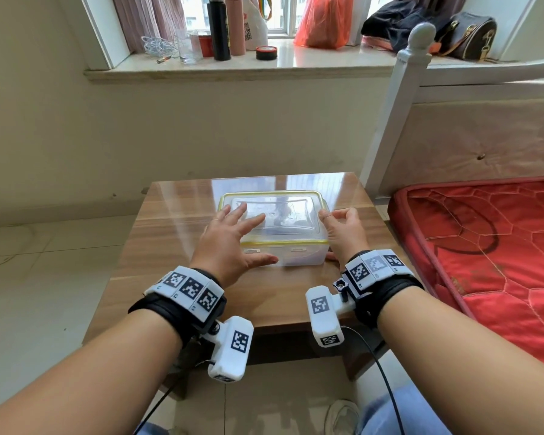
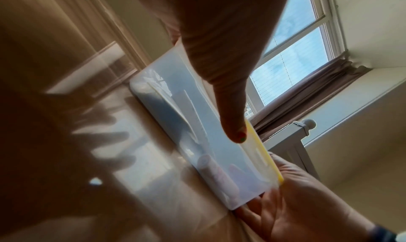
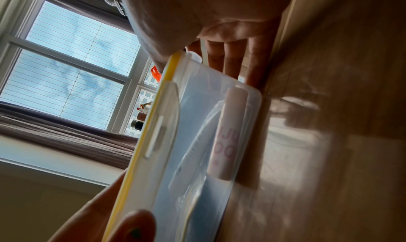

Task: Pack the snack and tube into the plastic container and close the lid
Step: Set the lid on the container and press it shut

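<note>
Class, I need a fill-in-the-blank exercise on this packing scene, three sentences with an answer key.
1. The lid on the plastic container has a rim coloured ____.
2. The container stands on a ____ table.
3. The fingers of the left hand lie spread on top of the ____.

Missing words: yellow; wooden; lid
</note>
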Demonstrator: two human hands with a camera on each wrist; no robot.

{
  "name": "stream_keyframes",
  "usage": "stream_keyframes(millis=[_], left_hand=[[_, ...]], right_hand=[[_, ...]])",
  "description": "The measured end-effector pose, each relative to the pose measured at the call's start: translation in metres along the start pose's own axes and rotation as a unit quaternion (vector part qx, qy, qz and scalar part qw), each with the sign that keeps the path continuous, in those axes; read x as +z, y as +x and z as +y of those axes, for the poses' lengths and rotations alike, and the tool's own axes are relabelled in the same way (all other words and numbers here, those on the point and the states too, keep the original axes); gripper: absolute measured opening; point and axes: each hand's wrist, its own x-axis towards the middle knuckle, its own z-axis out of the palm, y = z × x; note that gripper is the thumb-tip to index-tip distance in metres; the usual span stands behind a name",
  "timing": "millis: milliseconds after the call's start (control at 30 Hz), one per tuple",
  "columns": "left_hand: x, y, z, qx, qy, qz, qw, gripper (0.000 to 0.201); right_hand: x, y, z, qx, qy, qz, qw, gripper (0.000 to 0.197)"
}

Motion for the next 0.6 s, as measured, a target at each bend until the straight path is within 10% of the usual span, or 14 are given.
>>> stream_keyframes(millis=[600], left_hand=[[0.011, -0.001, -0.002, 0.012, 0.056, 0.034, 0.998, 0.078]], right_hand=[[0.005, -0.006, 0.009, -0.058, -0.062, 0.031, 0.996, 0.033]])
